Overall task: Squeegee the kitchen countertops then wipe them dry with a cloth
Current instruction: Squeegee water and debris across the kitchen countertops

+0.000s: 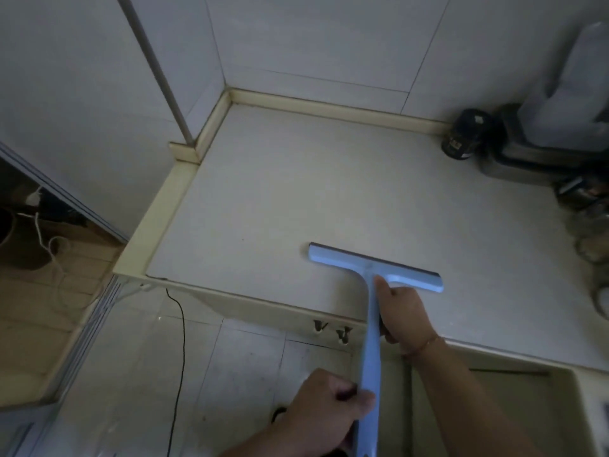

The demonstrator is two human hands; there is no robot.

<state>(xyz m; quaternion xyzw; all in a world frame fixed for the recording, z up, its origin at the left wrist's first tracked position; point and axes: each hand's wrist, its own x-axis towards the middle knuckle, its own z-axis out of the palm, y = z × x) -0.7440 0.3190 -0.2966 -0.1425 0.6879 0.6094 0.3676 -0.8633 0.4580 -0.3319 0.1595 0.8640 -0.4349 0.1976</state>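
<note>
Squeegee (374, 268), light blue: blade flat on countertop (296, 192), near its front edge. Right hand (403, 316) grips upper handle, forefinger extended; left hand (324, 409) grips handle lower down.

Head camera looks steeply down, close over the countertop (296, 192) corner

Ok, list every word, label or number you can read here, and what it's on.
None can be read.
Dark jar by the back wall: an orange and white label, too blurred to read.
Blue squeegee: no print showing.
</note>
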